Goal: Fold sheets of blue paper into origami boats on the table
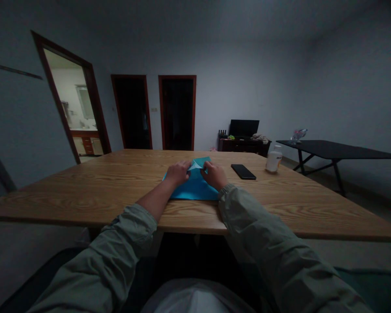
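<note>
A blue sheet of paper (195, 190) lies on the wooden table in front of me, with a paler teal folded part at its far end. My left hand (179, 173) rests on the sheet's left side, its fingers closed at the folded part. From the right, my right hand (214, 174) pinches the other side of that fold, thumb and fingers together. Between the two hands a small light-coloured peak of paper stands up. The fingertips are partly hidden by the paper and by the hands themselves.
A black phone (243, 171) lies to the right of the paper, and a white bottle (274, 160) stands beyond it. The wooden table (117, 182) spreads out on both sides. Farther off are a black table (339, 149) and a cabinet with a monitor (244, 128).
</note>
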`<act>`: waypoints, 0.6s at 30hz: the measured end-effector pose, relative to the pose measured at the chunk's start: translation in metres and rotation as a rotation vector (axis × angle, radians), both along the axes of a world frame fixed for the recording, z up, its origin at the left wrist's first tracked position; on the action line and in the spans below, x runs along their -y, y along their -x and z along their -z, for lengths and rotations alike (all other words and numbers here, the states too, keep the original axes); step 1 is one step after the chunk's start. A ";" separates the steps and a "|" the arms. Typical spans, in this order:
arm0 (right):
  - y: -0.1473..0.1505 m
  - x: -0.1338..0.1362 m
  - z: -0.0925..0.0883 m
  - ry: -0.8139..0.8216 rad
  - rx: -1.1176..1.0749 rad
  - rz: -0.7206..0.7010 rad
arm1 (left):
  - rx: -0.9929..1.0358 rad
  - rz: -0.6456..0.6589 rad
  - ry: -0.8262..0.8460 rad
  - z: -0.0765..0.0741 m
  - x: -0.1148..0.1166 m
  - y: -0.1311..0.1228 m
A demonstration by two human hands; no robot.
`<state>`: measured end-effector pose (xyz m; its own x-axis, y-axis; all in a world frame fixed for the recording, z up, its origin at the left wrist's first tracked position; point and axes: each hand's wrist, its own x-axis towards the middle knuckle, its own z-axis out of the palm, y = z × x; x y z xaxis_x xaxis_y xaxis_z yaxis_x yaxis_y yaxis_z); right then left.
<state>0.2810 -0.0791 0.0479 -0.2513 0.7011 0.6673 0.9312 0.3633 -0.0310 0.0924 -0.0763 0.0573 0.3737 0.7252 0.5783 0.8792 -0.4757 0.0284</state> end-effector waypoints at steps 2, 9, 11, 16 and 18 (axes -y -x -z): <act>0.006 0.002 -0.004 -0.042 0.022 -0.038 | -0.023 0.048 -0.040 -0.003 0.002 -0.004; 0.018 0.006 -0.012 -0.147 0.071 -0.128 | 0.126 0.069 -0.013 -0.008 0.004 -0.006; 0.016 0.005 -0.010 -0.147 0.064 -0.119 | 0.160 0.027 0.008 -0.008 0.003 -0.003; 0.006 0.004 -0.009 -0.125 0.004 -0.053 | 0.199 -0.017 0.005 -0.007 0.001 0.002; 0.002 0.005 -0.010 -0.126 -0.018 -0.026 | 0.219 -0.018 -0.006 -0.006 0.000 0.003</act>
<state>0.2791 -0.0837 0.0578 -0.2556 0.6051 0.7540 0.9211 0.3893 -0.0002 0.0894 -0.0761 0.0630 0.2258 0.7273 0.6481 0.8608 -0.4605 0.2168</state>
